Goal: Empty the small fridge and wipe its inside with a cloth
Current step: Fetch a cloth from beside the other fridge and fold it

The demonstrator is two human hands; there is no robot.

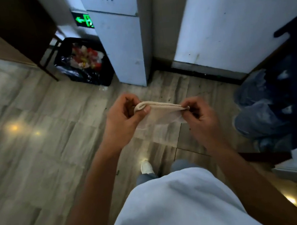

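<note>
We hold a thin, pale cloth (160, 119) stretched level, its long axis running left to right, well in front of the white fridge (121, 47). Left hand (124, 118) and right hand (199, 115) fingers pinch its rolled top edge. Bare floor (38, 162) lies between. Left of the fridge, a black bin (84, 62) holds colourful rubbish.

Green arrow exit sign (84, 20) on wall.
</note>
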